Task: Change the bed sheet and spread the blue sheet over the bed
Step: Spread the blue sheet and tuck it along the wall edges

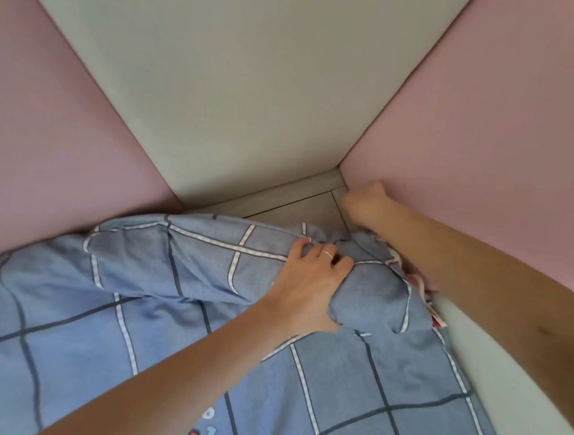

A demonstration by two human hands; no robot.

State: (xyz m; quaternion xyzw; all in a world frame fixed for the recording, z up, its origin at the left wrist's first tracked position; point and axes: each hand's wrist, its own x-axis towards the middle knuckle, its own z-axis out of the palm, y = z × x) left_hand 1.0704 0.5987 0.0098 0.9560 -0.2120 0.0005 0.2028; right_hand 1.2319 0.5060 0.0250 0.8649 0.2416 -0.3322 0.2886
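While the blue checked cotton sheet (167, 328) covers the lower left and middle of the frame, its corner sits bunched just right of centre, where the left hand (311, 277) has its fingers (322, 251) curled tight into the fold, probably holding slack ready for tucking. The right hand (365, 203) reaches into the corner of the pale wooden bed frame (273, 200) against the pink padded wall panel (491, 130), with its fingers curled. Whether they grip anything I cannot tell.
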